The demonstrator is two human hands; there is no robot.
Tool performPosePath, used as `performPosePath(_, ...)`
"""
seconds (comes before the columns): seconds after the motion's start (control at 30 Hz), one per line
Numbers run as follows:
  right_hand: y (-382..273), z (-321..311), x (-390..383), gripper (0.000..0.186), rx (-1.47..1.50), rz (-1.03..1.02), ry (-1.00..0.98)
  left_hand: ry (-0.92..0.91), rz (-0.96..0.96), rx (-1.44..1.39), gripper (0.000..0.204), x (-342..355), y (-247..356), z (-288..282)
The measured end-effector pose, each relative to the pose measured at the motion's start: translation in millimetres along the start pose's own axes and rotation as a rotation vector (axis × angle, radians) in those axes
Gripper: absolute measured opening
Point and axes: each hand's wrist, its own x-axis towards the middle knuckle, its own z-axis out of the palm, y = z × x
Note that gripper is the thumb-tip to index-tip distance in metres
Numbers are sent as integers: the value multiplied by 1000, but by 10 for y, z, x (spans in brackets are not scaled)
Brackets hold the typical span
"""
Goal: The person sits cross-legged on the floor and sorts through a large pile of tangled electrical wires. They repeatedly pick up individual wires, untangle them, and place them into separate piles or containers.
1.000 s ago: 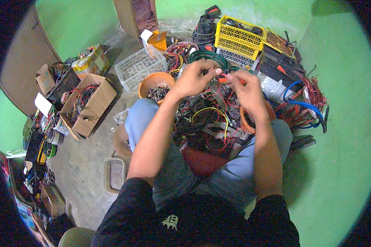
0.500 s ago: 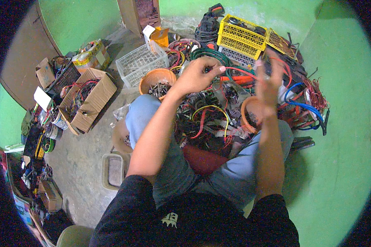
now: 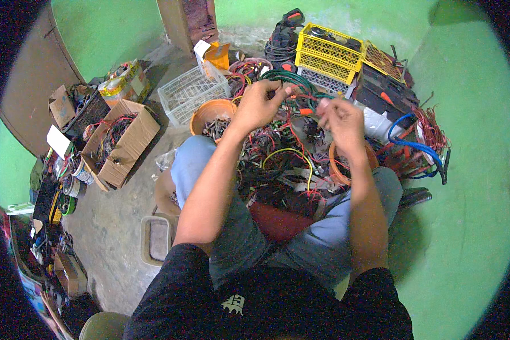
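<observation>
My left hand (image 3: pixel 260 105) is raised over the pile, thumb and fingers pinched on a thin red wire (image 3: pixel 305 97). To the right of it, my right hand (image 3: pixel 343 122) is closed with curled, slightly blurred fingers, at the other end of the short stretch of wire between the hands. Below both hands lies a tangled heap of cables and wire scraps (image 3: pixel 272 153), with a yellow wire (image 3: pixel 289 151) looping over it. An orange bowl (image 3: pixel 335 170) sits under my right wrist, partly hidden by the forearm.
Another orange bowl (image 3: pixel 196 122) with dark bits stands left of the heap, by a clear plastic crate (image 3: pixel 173 105). Behind are yellow crates (image 3: pixel 326 56) and coiled green cable (image 3: pixel 292 78). Blue cable (image 3: pixel 419 148) lies right; a cardboard box (image 3: pixel 133 156) of wires, left.
My right hand has come in to the left and slightly down, closer to my left hand, and its fingers are more curled. The long red wire no longer arcs between and beyond the hands.
</observation>
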Motion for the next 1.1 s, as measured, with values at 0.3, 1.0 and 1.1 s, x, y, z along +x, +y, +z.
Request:
performPosePath(0.3, -192, 45, -51, 16, -46, -16, -16, -178, 118, -175, 38, -55, 149, 48)
performPosePath(1.0, -230, 53, -61, 24, -370, -209, -137, -229, 83, -216, 37, -34, 158, 92)
performPosePath(1.1, -103, -130, 53, 21, -84, -94, 298, -191, 6, -265, 37, -32, 202, 31)
